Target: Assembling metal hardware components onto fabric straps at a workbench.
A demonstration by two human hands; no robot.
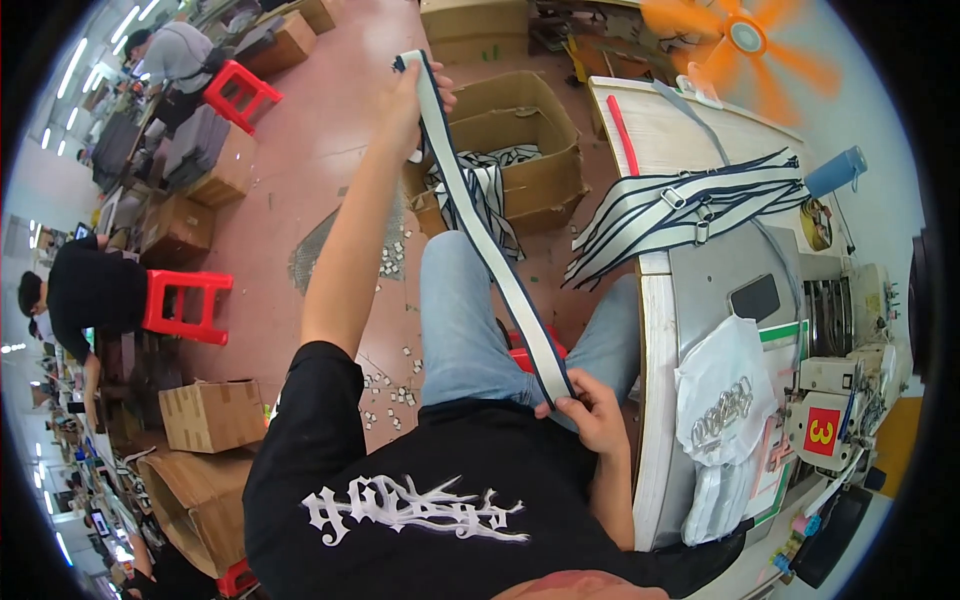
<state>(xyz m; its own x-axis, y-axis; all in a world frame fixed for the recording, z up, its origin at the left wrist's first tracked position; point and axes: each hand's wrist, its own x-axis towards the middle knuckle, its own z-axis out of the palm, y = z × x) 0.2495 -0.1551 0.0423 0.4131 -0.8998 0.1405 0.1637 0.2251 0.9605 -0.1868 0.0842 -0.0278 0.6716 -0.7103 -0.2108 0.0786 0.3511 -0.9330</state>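
Note:
A long white strap (485,230) with dark blue edges is stretched between my two hands. My left hand (404,108), its arm reaching far forward, is closed around the far end of it. Close to my lap, my right hand (592,408) pinches the near end between thumb and fingers. Past my knees stands an open cardboard box (550,135), with more striped straps (490,195) inside and hanging over its near side. On the table to my right lies a bundle of similar straps (640,215) with metal buckles (674,199) on them.
The worktable (655,340) carries a phone (755,297), a plastic bag of metal rings (720,415) and a sewing machine (830,400). An orange fan (745,38) is at far right. Small pale pieces (390,385) litter the floor. Other people sit at left near red stools (188,305).

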